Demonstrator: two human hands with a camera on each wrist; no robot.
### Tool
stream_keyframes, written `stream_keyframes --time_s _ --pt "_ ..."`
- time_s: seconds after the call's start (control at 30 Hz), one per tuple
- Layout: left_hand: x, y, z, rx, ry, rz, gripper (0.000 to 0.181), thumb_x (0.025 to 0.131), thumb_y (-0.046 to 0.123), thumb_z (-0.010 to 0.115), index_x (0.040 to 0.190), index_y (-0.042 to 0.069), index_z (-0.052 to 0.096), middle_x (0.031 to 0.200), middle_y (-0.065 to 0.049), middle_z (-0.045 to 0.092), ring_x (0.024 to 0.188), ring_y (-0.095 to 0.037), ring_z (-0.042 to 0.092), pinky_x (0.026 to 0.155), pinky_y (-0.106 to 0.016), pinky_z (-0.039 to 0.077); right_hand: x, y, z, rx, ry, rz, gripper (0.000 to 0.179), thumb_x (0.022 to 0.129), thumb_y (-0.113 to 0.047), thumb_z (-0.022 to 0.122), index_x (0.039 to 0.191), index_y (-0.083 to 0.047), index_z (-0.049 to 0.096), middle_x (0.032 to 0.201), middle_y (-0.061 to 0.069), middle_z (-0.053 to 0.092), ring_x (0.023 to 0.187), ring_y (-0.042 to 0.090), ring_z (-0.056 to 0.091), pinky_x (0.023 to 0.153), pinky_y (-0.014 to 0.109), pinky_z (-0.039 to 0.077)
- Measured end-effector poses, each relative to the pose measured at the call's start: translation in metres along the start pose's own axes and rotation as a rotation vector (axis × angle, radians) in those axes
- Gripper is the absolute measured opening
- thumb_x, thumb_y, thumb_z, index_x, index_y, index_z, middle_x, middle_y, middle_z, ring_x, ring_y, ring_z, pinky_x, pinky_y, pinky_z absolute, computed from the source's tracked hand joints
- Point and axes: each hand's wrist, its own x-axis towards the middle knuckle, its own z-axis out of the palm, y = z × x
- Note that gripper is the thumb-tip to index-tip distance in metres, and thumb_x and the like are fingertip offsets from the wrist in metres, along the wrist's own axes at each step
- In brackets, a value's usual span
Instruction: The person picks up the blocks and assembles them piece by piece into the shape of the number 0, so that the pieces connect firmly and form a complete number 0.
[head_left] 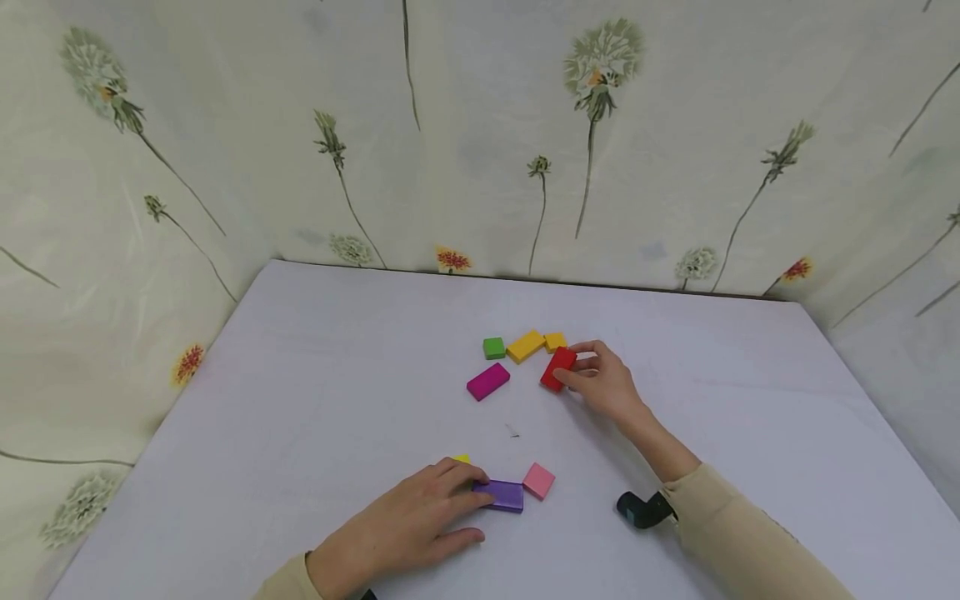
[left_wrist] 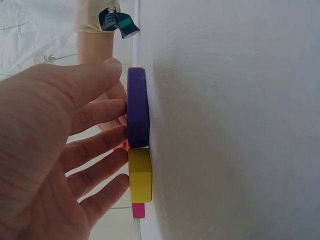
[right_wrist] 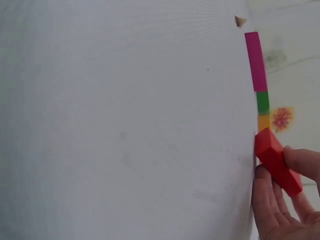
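In the head view my right hand (head_left: 609, 388) pinches a red block (head_left: 558, 368) between thumb and fingers. The right wrist view shows this red block (right_wrist: 274, 159) tilted, with the thumb on one side. My left hand (head_left: 408, 518) rests its fingertips on a purple block (head_left: 506, 497) near the front, fingers loosely extended. A yellow block (left_wrist: 140, 175) lies beside the purple one, mostly hidden by the left hand in the head view. Touching or nearly touching the purple block's right end is a pink block (head_left: 538, 481).
Behind lie a magenta block (head_left: 488, 382), a green block (head_left: 493, 348), a long amber block (head_left: 526, 346) and a small orange block (head_left: 555, 342). A black device (head_left: 643, 509) sits at the right sleeve. Flower-patterned cloth (head_left: 480, 142) stands behind the white table (head_left: 337, 375).
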Motion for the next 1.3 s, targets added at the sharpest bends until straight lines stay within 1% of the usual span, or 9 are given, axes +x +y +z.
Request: stream_keyframes --time_s 0.2,0.37,0.5,0.67,0.87,1.0,1.13,1.3 --pt "0.000 0.000 0.000 -0.014 -0.005 -0.006 0.036 0.096 0.039 0.062 0.124 0.018 0.067 0.128 0.002 0.054 0.113 -0.011 0.050 0.096 -0.025 0.044 -0.001 0.002 0.000 0.138 -0.037 0.056 0.053 0.093 -0.027 0.068 0.138 -0.010 0.045 0.125 0.019 0.056 0.109 0.030 0.059 0.086 0.036 0.053" --pt "0.000 0.001 -0.001 -0.023 -0.011 -0.013 0.036 0.096 0.039 0.062 0.125 0.017 0.066 0.128 0.001 0.054 0.113 -0.012 0.050 0.096 -0.026 0.044 -0.003 0.000 -0.003 0.216 -0.054 0.092 0.055 0.093 -0.029 0.069 0.140 -0.011 0.046 0.125 0.019 0.055 0.106 0.027 0.059 0.086 0.032 0.053" --pt "0.000 0.001 -0.002 -0.032 -0.026 -0.024 0.037 0.096 0.040 0.062 0.126 0.018 0.066 0.129 0.002 0.053 0.114 -0.012 0.049 0.097 -0.026 0.044 -0.006 -0.006 -0.009 0.255 -0.068 0.099 0.058 0.092 -0.031 0.069 0.141 -0.012 0.045 0.127 0.018 0.054 0.110 0.028 0.058 0.090 0.036 0.052" --pt "0.000 0.001 -0.002 -0.035 -0.040 -0.036 0.037 0.096 0.040 0.062 0.126 0.019 0.065 0.129 0.002 0.053 0.115 -0.011 0.049 0.097 -0.026 0.044 -0.010 -0.014 -0.017 0.277 -0.079 0.081 0.060 0.092 -0.032 0.070 0.143 -0.013 0.044 0.129 0.018 0.053 0.111 0.030 0.059 0.094 0.042 0.049" --pt "0.000 0.001 -0.002 -0.050 -0.048 -0.043 0.037 0.096 0.040 0.061 0.127 0.019 0.065 0.130 0.003 0.052 0.115 -0.011 0.049 0.096 -0.026 0.045 -0.021 -0.018 -0.019 0.258 -0.102 0.062 0.064 0.090 -0.038 0.071 0.143 -0.014 0.043 0.131 0.018 0.052 0.111 0.029 0.060 0.095 0.045 0.048" --pt "0.001 0.001 -0.003 -0.056 -0.060 -0.050 0.038 0.096 0.040 0.062 0.127 0.020 0.065 0.130 0.003 0.053 0.115 -0.011 0.049 0.096 -0.026 0.045 -0.028 -0.019 -0.018 0.257 -0.114 0.047 0.062 0.091 -0.035 0.071 0.142 -0.014 0.044 0.129 0.018 0.053 0.109 0.029 0.061 0.094 0.046 0.049" --pt "0.001 0.001 -0.002 -0.045 -0.047 -0.046 0.037 0.096 0.040 0.062 0.127 0.020 0.065 0.129 0.003 0.053 0.114 -0.011 0.049 0.096 -0.026 0.045 -0.033 -0.021 -0.017 0.248 -0.120 0.044 0.061 0.091 -0.034 0.071 0.142 -0.014 0.045 0.127 0.017 0.055 0.106 0.028 0.063 0.094 0.046 0.049" --pt "0.000 0.001 -0.001 -0.033 -0.019 -0.027 0.036 0.096 0.039 0.062 0.125 0.019 0.066 0.128 0.002 0.054 0.114 -0.012 0.050 0.097 -0.027 0.044 -0.040 -0.024 -0.015 0.215 -0.120 0.049 0.061 0.090 -0.035 0.071 0.141 -0.015 0.045 0.129 0.016 0.054 0.108 0.028 0.061 0.091 0.044 0.051"
